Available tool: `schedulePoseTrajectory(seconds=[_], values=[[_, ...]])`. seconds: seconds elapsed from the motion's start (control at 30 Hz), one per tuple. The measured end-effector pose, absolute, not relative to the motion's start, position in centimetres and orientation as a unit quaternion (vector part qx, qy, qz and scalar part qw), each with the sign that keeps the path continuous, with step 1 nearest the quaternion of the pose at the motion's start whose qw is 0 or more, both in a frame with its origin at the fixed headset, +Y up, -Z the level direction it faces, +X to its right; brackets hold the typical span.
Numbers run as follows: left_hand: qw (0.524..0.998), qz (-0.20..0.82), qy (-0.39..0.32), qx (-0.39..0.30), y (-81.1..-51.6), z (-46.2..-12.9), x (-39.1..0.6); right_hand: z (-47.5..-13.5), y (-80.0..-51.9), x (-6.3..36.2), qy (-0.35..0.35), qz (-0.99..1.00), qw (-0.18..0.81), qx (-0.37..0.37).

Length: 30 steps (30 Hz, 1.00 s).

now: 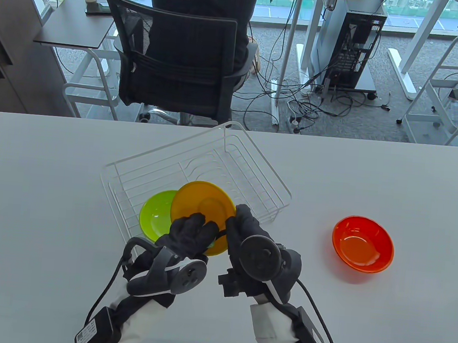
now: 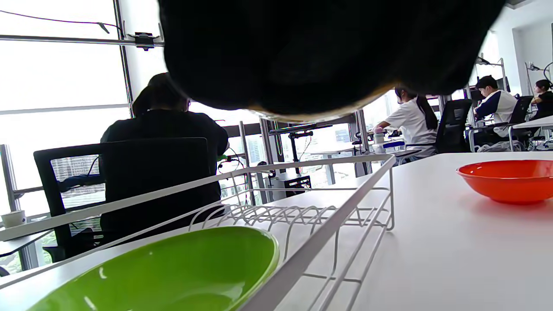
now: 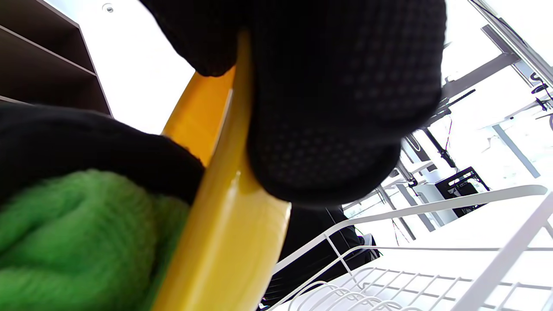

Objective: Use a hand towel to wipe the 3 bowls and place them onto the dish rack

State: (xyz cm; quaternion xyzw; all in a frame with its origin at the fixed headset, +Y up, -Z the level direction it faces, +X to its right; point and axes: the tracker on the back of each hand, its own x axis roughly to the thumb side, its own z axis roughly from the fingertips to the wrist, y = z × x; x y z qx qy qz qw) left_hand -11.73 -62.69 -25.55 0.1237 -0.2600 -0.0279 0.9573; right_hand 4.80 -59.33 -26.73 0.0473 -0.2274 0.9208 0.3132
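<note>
A yellow bowl [image 1: 204,203] is held tilted over the near end of the white wire dish rack [image 1: 230,155], underside toward the table view. My right hand [image 1: 238,224] pinches its right rim; its fingers [image 3: 337,108] clamp the yellow bowl [image 3: 224,224]. My left hand [image 1: 192,228] curls against the bowl and holds a green hand towel [image 3: 65,242] to it; the towel is almost hidden in the table view. A green bowl [image 1: 157,215] lies in the rack's near left corner [image 2: 173,272]. A red bowl [image 1: 363,243] sits on the table, right of the rack [image 2: 510,179].
The rack's [image 2: 311,250] far part holds only its wire plate dividers. Bare white tabletop [image 1: 50,204] spreads around it. A person sits with their back turned in a black office chair [image 1: 174,62] beyond the far edge.
</note>
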Motion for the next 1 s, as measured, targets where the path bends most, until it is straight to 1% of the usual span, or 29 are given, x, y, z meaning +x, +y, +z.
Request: schedulePoseTrajectory(seconds=[0.13,0.17,0.2,0.3,0.43,0.53,0.73,1.0], values=[[0.959,0.032,-0.247,0.133,-63.0,-26.3,-13.2,-27.2,-59.7,5.3,-0.224,0.924,0.308,0.031],[0.959,0.063,-0.242,0.136,-63.1,-26.5,-13.9,-27.4,-59.9,5.5,-0.219,0.925,0.309,0.024],[0.958,0.094,-0.231,0.138,-63.1,-26.7,-14.6,-27.6,-60.1,5.8,-0.216,0.926,0.309,0.015],[0.957,0.142,-0.203,0.149,-62.9,-27.1,-16.7,-28.1,-60.3,6.6,-0.214,0.925,0.314,-0.002],[0.957,0.176,-0.149,0.174,-62.7,-27.4,-19.9,-28.7,-60.4,7.3,-0.213,0.926,0.311,-0.021],[0.958,0.186,-0.111,0.186,-62.7,-27.5,-22.0,-29.2,-60.3,7.1,-0.207,0.931,0.300,-0.027],[0.949,0.236,-0.049,0.202,-63.0,-27.4,-25.8,-31.1,-60.3,4.2,-0.177,0.955,0.237,-0.022],[0.914,0.324,0.019,0.243,-63.0,-26.2,-30.8,-33.4,-60.3,-1.3,-0.138,0.978,0.155,-0.008]])
